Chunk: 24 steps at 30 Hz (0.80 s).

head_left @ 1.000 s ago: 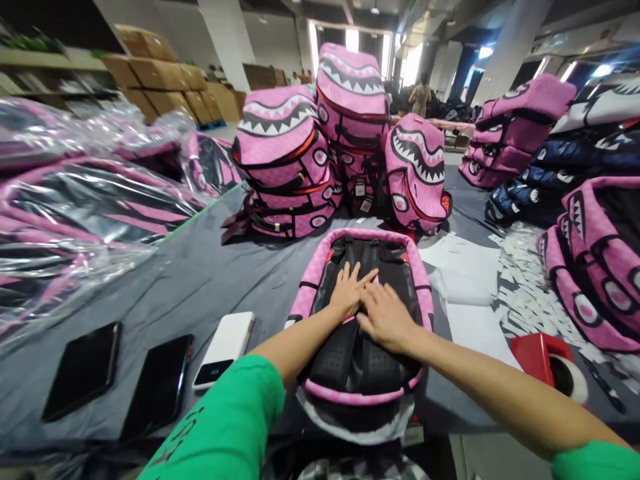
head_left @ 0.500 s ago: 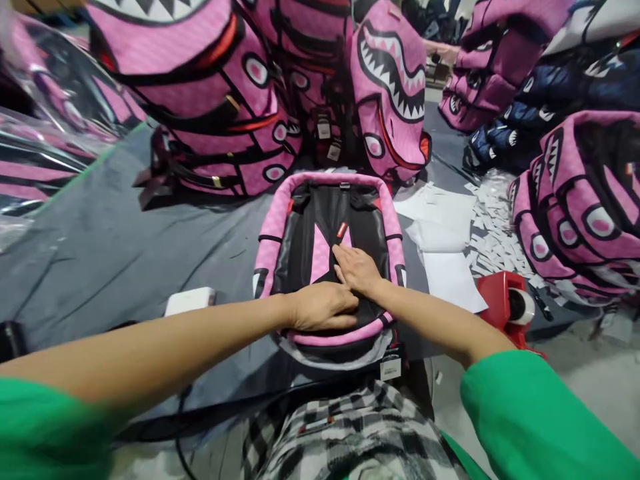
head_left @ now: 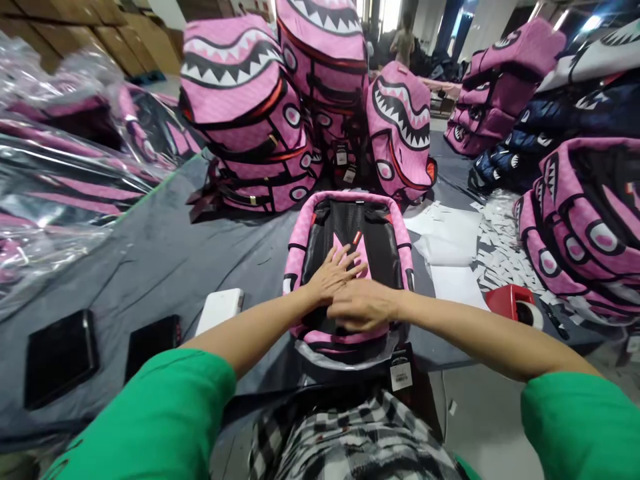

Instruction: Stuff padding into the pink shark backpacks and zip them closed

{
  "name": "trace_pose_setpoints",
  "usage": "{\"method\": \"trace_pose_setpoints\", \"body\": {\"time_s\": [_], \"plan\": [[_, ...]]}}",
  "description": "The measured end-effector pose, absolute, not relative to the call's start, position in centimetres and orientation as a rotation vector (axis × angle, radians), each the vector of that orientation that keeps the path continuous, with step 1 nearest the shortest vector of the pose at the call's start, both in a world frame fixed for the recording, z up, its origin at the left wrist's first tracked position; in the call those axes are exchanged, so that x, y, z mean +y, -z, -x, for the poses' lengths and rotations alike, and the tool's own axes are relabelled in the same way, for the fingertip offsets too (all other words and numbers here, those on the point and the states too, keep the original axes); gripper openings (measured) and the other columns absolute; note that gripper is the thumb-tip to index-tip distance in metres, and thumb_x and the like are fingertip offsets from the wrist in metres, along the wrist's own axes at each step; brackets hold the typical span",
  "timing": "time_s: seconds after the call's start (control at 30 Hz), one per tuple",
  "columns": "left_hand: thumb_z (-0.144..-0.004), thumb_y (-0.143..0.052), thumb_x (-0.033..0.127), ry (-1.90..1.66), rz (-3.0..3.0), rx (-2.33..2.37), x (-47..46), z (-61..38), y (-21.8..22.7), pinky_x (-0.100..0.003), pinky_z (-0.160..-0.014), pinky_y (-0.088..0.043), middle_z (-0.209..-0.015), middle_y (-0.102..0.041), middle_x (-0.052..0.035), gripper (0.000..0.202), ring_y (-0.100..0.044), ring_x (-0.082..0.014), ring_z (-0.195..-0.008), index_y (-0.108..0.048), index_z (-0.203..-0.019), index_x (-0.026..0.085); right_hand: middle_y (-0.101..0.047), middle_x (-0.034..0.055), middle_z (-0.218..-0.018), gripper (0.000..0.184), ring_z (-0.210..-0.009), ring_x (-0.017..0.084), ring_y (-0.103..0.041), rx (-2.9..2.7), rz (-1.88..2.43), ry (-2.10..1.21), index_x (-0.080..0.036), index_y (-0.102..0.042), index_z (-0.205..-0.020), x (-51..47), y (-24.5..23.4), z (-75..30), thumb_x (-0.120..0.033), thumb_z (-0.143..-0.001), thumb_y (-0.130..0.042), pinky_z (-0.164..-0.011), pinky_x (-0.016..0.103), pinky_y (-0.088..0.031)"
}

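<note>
A pink and black backpack (head_left: 299,247) lies on the table in front of me, its black back panel and straps facing up. A small red label sits on the panel. My left hand (head_left: 336,275) rests on the middle of the panel, open, fingers spread towards the top. Just below it and partly overlapping its wrist side, my right hand (head_left: 364,305) is over the lower panel. Its fingers look bent and are smeared by motion, so what they grip, if anything, is unclear. A paper tag (head_left: 401,375) hangs at the bag's lower right edge.
Pink shark-mouth backpacks (head_left: 240,100) are stacked behind, with more pink backpacks (head_left: 590,227) at right. Plastic-wrapped bags (head_left: 75,167) lie at left. Near me are black devices (head_left: 61,359), a white box (head_left: 220,310), white sheets (head_left: 453,283), paper scraps (head_left: 505,253) and a red tape dispenser (head_left: 505,301).
My left hand has moved up the panel and spread its fingers. My right hand has drawn down towards me, its fingers now bent. The view has tilted up and shifted left.
</note>
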<state>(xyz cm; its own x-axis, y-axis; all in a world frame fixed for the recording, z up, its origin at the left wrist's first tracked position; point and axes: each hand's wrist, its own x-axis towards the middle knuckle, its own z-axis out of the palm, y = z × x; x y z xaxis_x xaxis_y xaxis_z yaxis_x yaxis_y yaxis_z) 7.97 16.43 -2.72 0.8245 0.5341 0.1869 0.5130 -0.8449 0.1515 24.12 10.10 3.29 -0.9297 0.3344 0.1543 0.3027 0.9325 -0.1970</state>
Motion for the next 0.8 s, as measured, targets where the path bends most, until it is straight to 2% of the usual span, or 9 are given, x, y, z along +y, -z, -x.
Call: {"method": "trace_pose_setpoints", "body": {"time_s": [0.07, 0.13, 0.23, 0.3, 0.37, 0.43, 0.57, 0.7, 0.8], "plan": [[-0.095, -0.051, 0.047, -0.332, -2.856, 0.955, 17.1, -8.1, 3.1, -0.069, -0.115, -0.018, -0.158, -0.040, -0.0092, 0.055, -0.024, -0.0425, -0.147, -0.048, -0.148, 0.031, -0.069, 0.0034, -0.095, 0.016, -0.083, 0.019, -0.061, -3.070, 0.328, -0.350, -0.026, -0.066, -0.104, 9.2, -3.0, -23.3, -0.030, -0.094, -0.054, -0.075, 0.031, -0.046], [-0.097, -0.048, 0.047, -0.368, -2.800, 1.014, 17.1, -8.1, 4.1, -0.068, -0.117, -0.019, -0.160, -0.038, -0.0048, 0.052, -0.024, -0.0398, -0.149, -0.047, -0.148, 0.036, -0.066, 0.0018, -0.093, 0.012, -0.078, 0.018, -0.060, -3.078, 0.316, -0.407, -0.028, -0.065, -0.101, 8.9, -2.0, -22.8, -0.029, -0.093, -0.057, -0.069, 0.030, -0.044], [-0.102, -0.039, 0.036, -0.569, -2.756, 1.027, 16.6, -7.7, 5.6, -0.059, -0.120, -0.022, -0.153, -0.049, -0.0037, 0.043, -0.038, -0.0290, -0.143, -0.056, -0.141, 0.032, -0.065, 0.0037, -0.095, 0.015, -0.081, 0.019, -0.059, -3.073, 0.182, -0.387, -0.025, -0.062, -0.104, 9.7, 0.1, -22.7, -0.028, -0.095, -0.052, -0.074, 0.030, -0.044], [-0.101, -0.037, 0.030, -0.710, -2.724, 1.073, 16.6, -7.4, 6.3, -0.057, -0.121, -0.023, -0.143, -0.059, -0.0050, 0.042, -0.047, -0.0260, -0.136, -0.063, -0.134, 0.027, -0.065, 0.0061, -0.095, 0.018, -0.083, 0.019, -0.057, -3.103, 0.101, -0.345, -0.020, -0.062, -0.105, 10.8, 1.4, -22.7, -0.029, -0.095, -0.049, -0.077, 0.032, -0.043], [-0.099, -0.041, 0.029, -0.812, -2.680, 1.194, 16.9, -7.4, 6.5, -0.060, -0.121, -0.021, -0.141, -0.061, -0.0070, 0.041, -0.046, -0.0296, -0.136, -0.066, -0.131, 0.024, -0.064, 0.0079, -0.095, 0.021, -0.087, 0.021, -0.056, -3.144, 0.115, -0.298, -0.016, -0.061, -0.107, 11.9, 2.3, -22.7, -0.030, -0.094, -0.051, -0.081, 0.034, -0.043], [-0.097, -0.046, 0.032, -0.834, -2.621, 1.353, 17.2, -7.7, 6.1, -0.065, -0.120, -0.018, -0.150, -0.053, -0.0088, 0.042, -0.036, -0.0361, -0.144, -0.065, -0.134, 0.024, -0.064, 0.0094, -0.098, 0.024, -0.091, 0.022, -0.056, -3.178, 0.193, -0.221, -0.015, -0.061, -0.109, 12.6, 2.7, -22.6, -0.031, -0.093, -0.052, -0.084, 0.035, -0.042], [-0.098, -0.042, 0.033, -0.526, -2.543, 1.575, 15.4, -8.7, 4.5, -0.063, -0.122, -0.015, -0.161, -0.037, -0.0089, 0.050, -0.019, -0.0387, -0.152, -0.051, -0.147, 0.025, -0.065, 0.0104, -0.103, 0.024, -0.095, 0.023, -0.056, -3.147, 0.390, -0.010, -0.015, -0.062, -0.109, 10.8, 2.4, -22.5, -0.030, -0.091, -0.056, -0.088, 0.037, -0.041], [-0.097, -0.045, 0.033, -0.355, -2.575, 1.628, 9.6, -8.5, 4.3, -0.065, -0.119, -0.018, -0.162, -0.033, -0.0124, 0.054, -0.019, -0.0423, -0.152, -0.046, -0.150, 0.024, -0.067, 0.0063, -0.094, 0.018, -0.086, 0.021, -0.056, -2.948, 0.521, 0.212, -0.019, -0.064, -0.104, 7.0, 1.1, -24.1, -0.025, -0.093, -0.052, -0.087, 0.037, -0.040], [-0.099, -0.044, 0.042, -0.211, -2.670, 1.533, 6.4, -7.2, 4.6, -0.064, -0.116, -0.022, -0.165, -0.027, -0.0128, 0.059, -0.018, -0.0426, -0.152, -0.037, -0.155, 0.026, -0.069, 0.0092, -0.104, 0.020, -0.097, 0.022, -0.058, -2.626, 0.915, 0.299, -0.019, -0.065, -0.105, 6.9, -0.3, -26.1, -0.023, -0.094, -0.049, -0.092, 0.038, -0.040]]}}
